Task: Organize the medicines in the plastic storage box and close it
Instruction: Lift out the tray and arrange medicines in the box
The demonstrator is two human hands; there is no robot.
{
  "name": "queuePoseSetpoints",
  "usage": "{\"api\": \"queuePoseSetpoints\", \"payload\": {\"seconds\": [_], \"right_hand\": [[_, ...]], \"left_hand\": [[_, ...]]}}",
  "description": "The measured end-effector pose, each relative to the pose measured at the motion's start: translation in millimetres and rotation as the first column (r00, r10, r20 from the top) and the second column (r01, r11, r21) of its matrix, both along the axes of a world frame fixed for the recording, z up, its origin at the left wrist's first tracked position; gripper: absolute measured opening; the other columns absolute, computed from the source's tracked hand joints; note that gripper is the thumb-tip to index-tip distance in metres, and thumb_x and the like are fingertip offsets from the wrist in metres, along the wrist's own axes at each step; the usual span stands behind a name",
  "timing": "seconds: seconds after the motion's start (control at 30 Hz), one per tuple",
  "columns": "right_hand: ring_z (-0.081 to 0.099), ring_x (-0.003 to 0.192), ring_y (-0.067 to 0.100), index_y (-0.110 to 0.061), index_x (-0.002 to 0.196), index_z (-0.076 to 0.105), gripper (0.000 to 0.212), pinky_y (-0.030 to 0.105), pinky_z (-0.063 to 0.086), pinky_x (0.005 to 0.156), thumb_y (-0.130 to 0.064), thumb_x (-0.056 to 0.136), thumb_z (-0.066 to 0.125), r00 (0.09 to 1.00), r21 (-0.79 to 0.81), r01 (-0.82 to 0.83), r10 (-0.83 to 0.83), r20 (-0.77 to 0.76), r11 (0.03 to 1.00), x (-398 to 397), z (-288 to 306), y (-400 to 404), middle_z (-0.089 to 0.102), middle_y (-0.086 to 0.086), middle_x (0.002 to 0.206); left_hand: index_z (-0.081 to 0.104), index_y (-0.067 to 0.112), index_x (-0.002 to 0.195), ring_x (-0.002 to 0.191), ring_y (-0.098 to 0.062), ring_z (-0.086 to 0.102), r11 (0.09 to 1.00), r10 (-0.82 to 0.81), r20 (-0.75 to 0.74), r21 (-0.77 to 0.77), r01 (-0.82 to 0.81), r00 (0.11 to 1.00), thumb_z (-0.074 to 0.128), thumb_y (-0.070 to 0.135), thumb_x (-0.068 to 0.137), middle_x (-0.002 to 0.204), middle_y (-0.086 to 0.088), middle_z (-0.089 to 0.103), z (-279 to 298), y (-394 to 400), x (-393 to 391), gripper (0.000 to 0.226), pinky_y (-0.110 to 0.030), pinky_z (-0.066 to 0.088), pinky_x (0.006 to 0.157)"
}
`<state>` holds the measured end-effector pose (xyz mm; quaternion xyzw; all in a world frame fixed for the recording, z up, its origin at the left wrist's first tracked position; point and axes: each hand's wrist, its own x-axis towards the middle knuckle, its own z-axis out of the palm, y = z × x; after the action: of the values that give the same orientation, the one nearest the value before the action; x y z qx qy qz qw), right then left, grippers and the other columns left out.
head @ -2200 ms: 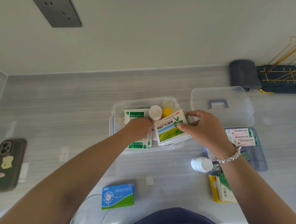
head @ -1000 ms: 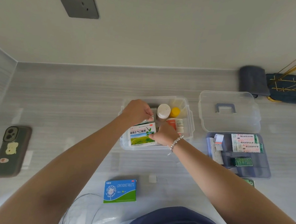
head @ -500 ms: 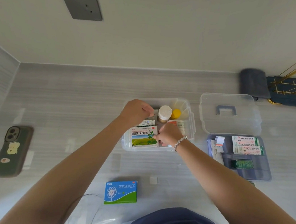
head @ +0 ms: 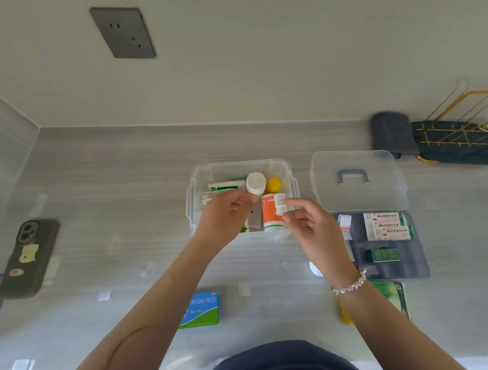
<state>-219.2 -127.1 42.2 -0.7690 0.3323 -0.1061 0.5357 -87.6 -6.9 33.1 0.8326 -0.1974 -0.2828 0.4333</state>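
The clear plastic storage box [head: 291,188] stands open mid-counter. Inside it are a white-capped bottle [head: 256,182], a yellow-capped bottle [head: 274,184], an orange-labelled bottle [head: 270,217] lying down and green-and-white medicine boxes [head: 226,187]. My left hand [head: 224,216] hovers over the box's left half with loosely curled fingers, holding nothing and hiding the green landscape box. My right hand [head: 310,228] is at the box's right front, fingers apart, forefinger and thumb close to the orange-labelled bottle. The clear lid [head: 356,178] with a grey handle lies to the right.
A grey tray [head: 417,265] with small boxes sits in front of the lid. A blue-green tablet box [head: 201,310] lies near me. Green and yellow boxes [head: 392,296] and a white bottle [head: 315,268] peek out by my right forearm. A phone [head: 29,258] lies at the left.
The green landscape box went from both hands down into the storage box's front left. Both hands have since lifted a little above the box, the right one moving to the right.
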Motion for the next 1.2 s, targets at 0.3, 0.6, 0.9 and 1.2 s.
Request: {"api": "queuePoseSetpoints", "payload": {"seconds": [0.3,0.6,0.9,1.2], "right_hand": [[0.066,0.08,0.016,-0.019,0.102,0.065,0.019,0.026,0.049,0.074,-0.018,0.084,0.063,0.981,-0.114,0.146,-0.158,-0.111,0.983,-95,-19,-41,0.07,0.0,0.083],[0.06,0.078,0.008,-0.016,0.107,0.064,0.022,0.007,0.039,0.06,-0.022,0.086,0.061,0.942,-0.162,0.118,-0.162,-0.292,0.98,-176,-61,-76,0.071,0.002,0.095],[0.061,0.099,0.019,-0.013,0.116,0.06,0.034,0.027,0.051,0.08,-0.019,0.083,0.064,0.903,-0.183,0.069,-0.14,-0.406,0.981,-214,-84,-83,0.06,0.008,0.114],[0.058,0.095,0.025,-0.014,0.123,0.051,0.052,0.034,0.053,0.081,-0.021,0.076,0.07,0.857,-0.208,0.113,-0.201,-0.474,0.972,-225,-95,-86,0.055,0.012,0.115]], "left_hand": [[0.069,0.026,0.085,0.085,-0.014,0.066,0.994,-0.091,-0.125,-0.063,0.084,0.988,0.055,0.027,0.087,0.086,0.003,0.071,-13,-39,-89,0.014,-0.03,0.052,0.076],[0.068,0.03,0.075,0.078,-0.014,0.065,0.983,-0.157,-0.262,0.052,0.176,0.952,0.058,0.018,0.083,0.076,0.005,0.069,-51,-78,-172,0.017,-0.027,0.052,0.075],[0.069,0.026,0.081,0.071,0.009,0.058,0.994,-0.052,-0.043,0.096,0.056,0.998,0.056,0.023,0.086,0.075,0.02,0.063,-62,-87,-209,0.014,0.0,0.04,0.059],[0.069,0.018,0.102,0.074,-0.003,0.059,0.983,0.034,-0.221,0.184,0.008,0.975,0.06,0.023,0.085,0.078,0.013,0.065,-79,-80,-238,0.02,0.001,0.04,0.057]]}}
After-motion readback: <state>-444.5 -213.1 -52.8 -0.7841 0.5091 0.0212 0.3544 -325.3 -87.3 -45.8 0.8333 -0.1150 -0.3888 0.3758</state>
